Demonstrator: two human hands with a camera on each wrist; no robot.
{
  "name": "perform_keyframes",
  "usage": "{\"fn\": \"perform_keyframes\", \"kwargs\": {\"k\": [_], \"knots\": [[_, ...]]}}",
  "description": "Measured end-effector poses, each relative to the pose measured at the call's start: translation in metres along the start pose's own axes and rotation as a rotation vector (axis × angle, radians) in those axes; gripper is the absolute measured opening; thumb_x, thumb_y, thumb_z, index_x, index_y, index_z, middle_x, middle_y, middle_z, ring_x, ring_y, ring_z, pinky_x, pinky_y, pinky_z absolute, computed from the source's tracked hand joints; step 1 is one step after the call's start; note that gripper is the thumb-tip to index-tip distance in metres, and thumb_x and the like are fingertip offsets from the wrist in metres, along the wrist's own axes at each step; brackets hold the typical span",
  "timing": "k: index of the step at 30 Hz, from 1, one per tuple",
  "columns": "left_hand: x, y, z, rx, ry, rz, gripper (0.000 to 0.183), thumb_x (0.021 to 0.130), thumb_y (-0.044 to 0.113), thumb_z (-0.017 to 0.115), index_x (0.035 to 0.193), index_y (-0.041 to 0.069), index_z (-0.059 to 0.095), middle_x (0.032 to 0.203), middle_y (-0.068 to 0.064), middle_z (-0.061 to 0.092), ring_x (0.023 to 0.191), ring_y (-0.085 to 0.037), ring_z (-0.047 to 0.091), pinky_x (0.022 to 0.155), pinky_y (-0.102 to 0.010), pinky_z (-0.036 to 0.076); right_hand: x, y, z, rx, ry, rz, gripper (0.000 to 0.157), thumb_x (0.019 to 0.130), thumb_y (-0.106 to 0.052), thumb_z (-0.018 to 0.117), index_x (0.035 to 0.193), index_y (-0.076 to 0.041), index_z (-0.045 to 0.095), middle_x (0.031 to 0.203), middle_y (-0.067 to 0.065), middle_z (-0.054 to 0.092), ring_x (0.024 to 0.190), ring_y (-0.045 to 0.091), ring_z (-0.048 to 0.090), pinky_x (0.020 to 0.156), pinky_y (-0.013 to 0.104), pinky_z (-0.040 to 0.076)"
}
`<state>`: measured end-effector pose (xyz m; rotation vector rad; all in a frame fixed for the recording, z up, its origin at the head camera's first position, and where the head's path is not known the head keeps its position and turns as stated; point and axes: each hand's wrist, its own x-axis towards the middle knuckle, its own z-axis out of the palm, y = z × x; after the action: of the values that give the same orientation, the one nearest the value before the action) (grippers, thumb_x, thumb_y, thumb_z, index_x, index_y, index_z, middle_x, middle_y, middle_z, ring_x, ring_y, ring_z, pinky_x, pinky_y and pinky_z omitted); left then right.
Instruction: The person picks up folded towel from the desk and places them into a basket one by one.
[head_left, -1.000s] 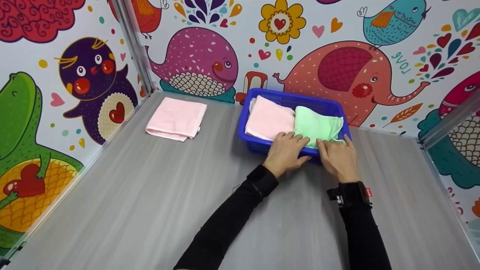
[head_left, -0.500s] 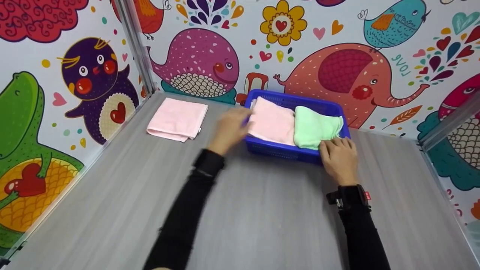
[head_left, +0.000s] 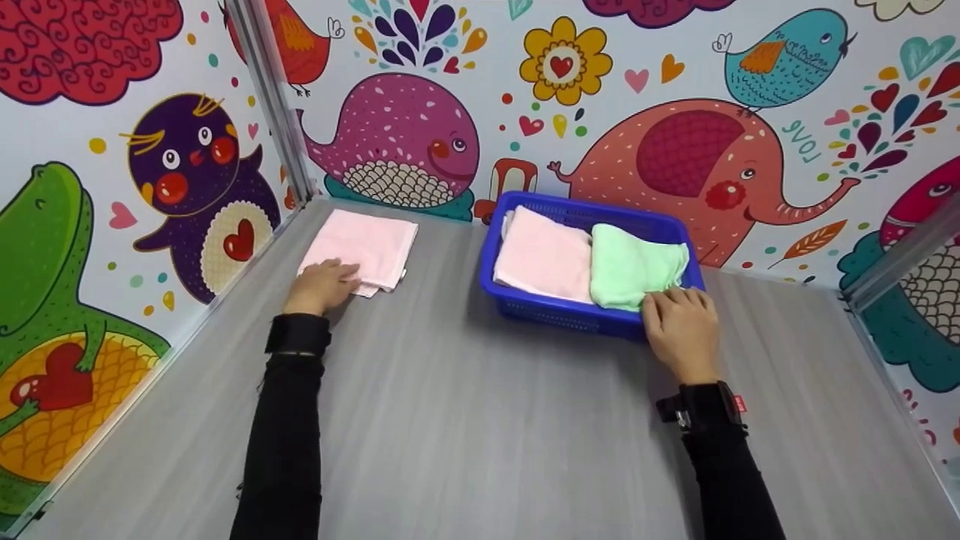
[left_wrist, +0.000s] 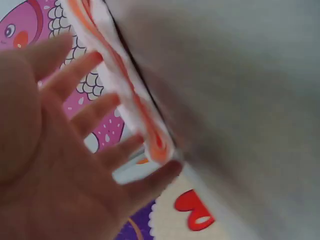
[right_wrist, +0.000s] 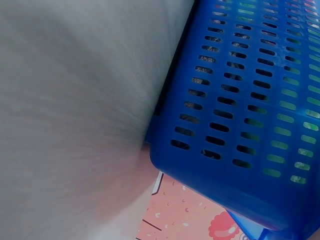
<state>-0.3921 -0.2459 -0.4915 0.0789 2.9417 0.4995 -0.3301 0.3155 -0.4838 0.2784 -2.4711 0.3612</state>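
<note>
On the left of the table lies a folded pink towel (head_left: 364, 240). My left hand (head_left: 321, 286) is at its near left edge, with the fingertips over the cloth. In the left wrist view the fingers (left_wrist: 95, 112) are spread and fairly straight beside the towel's layered fold (left_wrist: 131, 92). My right hand (head_left: 681, 334) grips the near right corner of a blue plastic basket (head_left: 540, 301), fingers bent over the rim beside a green towel (head_left: 634, 266). A second folded pink towel (head_left: 544, 255) fills the basket's left part. The right wrist view shows the slotted basket wall, but not the hand.
The grey table (head_left: 465, 420) is bounded by printed cartoon panels behind and at both sides. A metal post (head_left: 274, 97) stands in the back left corner. The basket is close to the back panel (head_left: 510, 97).
My left hand has left the basket's front and swung left to the pink towel on the table. The right hand stays at the basket's corner. The view has tilted up slightly.
</note>
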Motion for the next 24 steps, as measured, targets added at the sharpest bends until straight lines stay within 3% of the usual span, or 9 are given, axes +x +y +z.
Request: {"fn": "perform_keyframes", "kwargs": {"k": [8,14,18,21,24], "knots": [[-0.005,0.049,0.0,0.146,-0.033,0.036,0.052,0.105,0.036,0.053,0.153,0.017,0.051,0.156,-0.02,0.048,0.136,-0.054,0.047,0.112,-0.064,0.04,0.003,0.0,-0.002,-0.005,-0.001,0.007,0.037,0.104,-0.026,0.052,0.099,0.001,0.077,0.1,0.021,0.074,0.105,0.044,0.065,0.11,0.058,0.038],[-0.011,0.092,0.012,0.256,-0.082,0.133,0.051,0.102,0.031,0.058,0.151,0.022,0.055,0.152,-0.013,0.054,0.133,-0.047,0.054,0.109,-0.06,0.045,0.003,0.0,-0.002,0.001,-0.003,0.011,0.037,0.104,-0.026,0.052,0.098,0.0,0.078,0.099,0.021,0.074,0.105,0.044,0.065,0.11,0.058,0.039],[-0.015,0.112,0.019,0.334,-0.11,0.222,0.048,0.1,0.029,0.061,0.147,0.022,0.059,0.148,-0.013,0.058,0.128,-0.044,0.06,0.104,-0.056,0.05,0.001,-0.002,0.001,0.001,0.004,0.003,0.037,0.104,-0.026,0.052,0.097,0.0,0.078,0.098,0.02,0.074,0.104,0.044,0.065,0.109,0.058,0.04],[-0.017,0.119,0.018,0.324,-0.121,0.259,0.044,0.102,0.03,0.06,0.144,0.02,0.062,0.147,-0.013,0.06,0.13,-0.041,0.06,0.105,-0.055,0.05,0.0,-0.001,0.002,0.001,0.016,-0.009,0.037,0.103,-0.025,0.052,0.096,0.0,0.078,0.096,0.02,0.073,0.103,0.044,0.065,0.109,0.058,0.04],[-0.017,0.118,0.017,0.207,-0.068,0.253,0.039,0.101,0.028,0.061,0.139,0.016,0.063,0.136,-0.013,0.067,0.125,-0.038,0.063,0.103,-0.057,0.049,0.0,0.0,0.001,0.001,0.029,-0.013,0.036,0.103,-0.024,0.053,0.095,0.0,0.077,0.095,0.021,0.073,0.103,0.045,0.065,0.109,0.059,0.041]]}}
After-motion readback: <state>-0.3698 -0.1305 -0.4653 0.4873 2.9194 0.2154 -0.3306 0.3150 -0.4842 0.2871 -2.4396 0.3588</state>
